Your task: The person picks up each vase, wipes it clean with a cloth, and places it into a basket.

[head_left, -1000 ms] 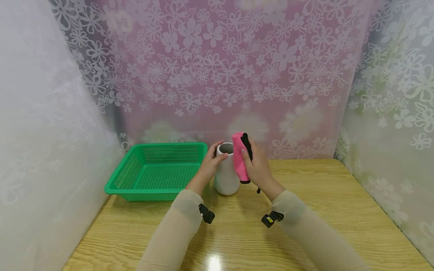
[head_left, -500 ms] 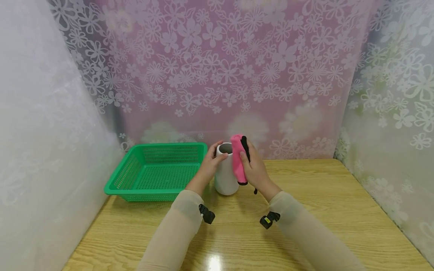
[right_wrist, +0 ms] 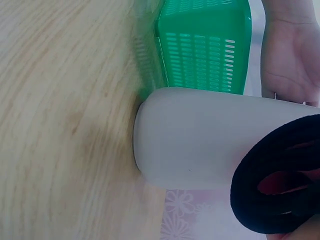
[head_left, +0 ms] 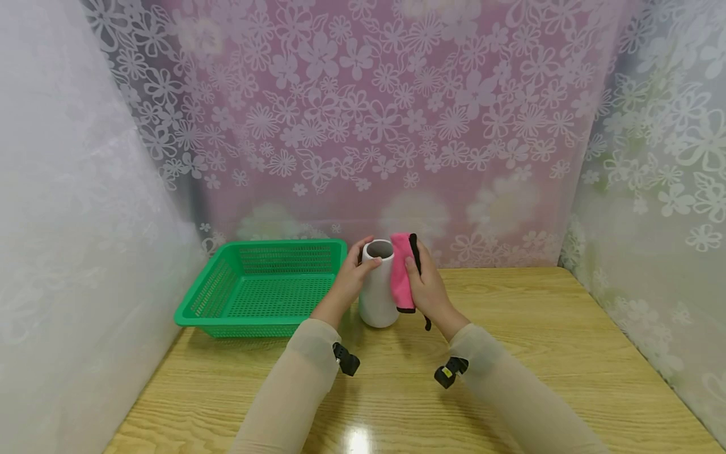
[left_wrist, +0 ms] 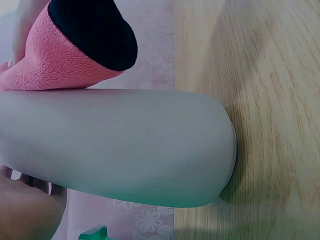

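In front of you, a pink floral curtain (head_left: pixel 368 126) hangs behind the wood-grained table (head_left: pixel 567 340). The biggest container is the green basket (head_left: pixel 244 321), on your left; you can see down past its slotted walls to its perforated floor. Just to its right, directly before you, the white vase (head_left: pixel 378 302) stands on the table with its round mouth facing up; the grey inner wall shows near the rim, but you cannot see its bottom from here. Your left hand (head_left: pixel 347 277) grips the vase near the top, thumb over the front of the rim. Your right hand (head_left: pixel 430 287) is clamped on the pink cloth (head_left: pixel 401 271), a black-edged bundle held against the vase's right side, outside the mouth. Below that grip dangles a thin black cord (head_left: pixel 427 324).
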Tool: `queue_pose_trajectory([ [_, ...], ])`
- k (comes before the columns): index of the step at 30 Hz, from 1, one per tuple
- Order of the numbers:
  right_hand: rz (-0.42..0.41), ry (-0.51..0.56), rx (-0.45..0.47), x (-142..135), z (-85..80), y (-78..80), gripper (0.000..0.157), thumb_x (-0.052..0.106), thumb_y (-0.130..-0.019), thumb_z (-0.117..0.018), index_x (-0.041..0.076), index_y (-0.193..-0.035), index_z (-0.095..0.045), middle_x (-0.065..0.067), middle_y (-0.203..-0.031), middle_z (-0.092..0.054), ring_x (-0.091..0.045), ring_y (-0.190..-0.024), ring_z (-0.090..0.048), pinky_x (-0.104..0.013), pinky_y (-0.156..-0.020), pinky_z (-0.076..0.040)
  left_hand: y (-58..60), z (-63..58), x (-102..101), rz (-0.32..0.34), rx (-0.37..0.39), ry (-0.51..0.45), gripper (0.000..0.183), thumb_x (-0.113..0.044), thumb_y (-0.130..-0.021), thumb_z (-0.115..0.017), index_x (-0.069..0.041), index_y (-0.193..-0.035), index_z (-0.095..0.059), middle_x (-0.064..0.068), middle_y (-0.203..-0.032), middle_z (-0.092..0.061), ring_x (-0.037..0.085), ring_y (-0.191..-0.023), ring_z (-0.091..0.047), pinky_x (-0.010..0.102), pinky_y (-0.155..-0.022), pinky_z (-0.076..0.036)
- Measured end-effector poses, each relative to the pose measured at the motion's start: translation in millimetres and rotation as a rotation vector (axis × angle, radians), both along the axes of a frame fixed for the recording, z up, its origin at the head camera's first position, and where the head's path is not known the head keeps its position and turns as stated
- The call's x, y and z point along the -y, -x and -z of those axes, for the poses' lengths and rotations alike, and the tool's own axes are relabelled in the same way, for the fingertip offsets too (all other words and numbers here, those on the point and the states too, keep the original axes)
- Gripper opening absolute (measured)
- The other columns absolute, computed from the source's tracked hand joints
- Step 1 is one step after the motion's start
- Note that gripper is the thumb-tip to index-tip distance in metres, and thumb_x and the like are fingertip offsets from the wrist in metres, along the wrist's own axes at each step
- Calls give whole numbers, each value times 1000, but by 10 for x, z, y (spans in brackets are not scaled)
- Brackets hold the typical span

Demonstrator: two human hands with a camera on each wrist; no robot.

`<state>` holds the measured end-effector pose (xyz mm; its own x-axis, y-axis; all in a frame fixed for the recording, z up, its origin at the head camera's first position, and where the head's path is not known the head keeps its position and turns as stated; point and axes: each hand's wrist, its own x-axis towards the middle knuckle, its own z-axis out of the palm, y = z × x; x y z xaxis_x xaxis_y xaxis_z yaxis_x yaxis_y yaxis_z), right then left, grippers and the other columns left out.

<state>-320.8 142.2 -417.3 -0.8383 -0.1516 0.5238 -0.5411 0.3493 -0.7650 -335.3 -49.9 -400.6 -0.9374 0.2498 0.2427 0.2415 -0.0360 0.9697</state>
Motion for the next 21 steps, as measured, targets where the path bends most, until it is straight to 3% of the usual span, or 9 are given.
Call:
queue_pose_trajectory([
  [8,22,-7,131,-29,97,14,56,40,-109,-34,17,-159,-23,-17,-148,-40,-34,-132,-45,-55,-108,-36,4,7,-6,-8,7,-4,63,-19,-102,-59,-10,-157,-29,13,-150,-41,31,-134,-43,51,-110,-35],
  [21,82,-84,317,-72,254,23,65,52,-107,-31,17,-161,-19,-21,-155,-36,-40,-139,-38,-58,-112,-30,38,39,-12,-26,-3,10,62,-21,-100,-60,-13,-156,-34,10,-149,-44,29,-133,-45,51,-110,-34],
])
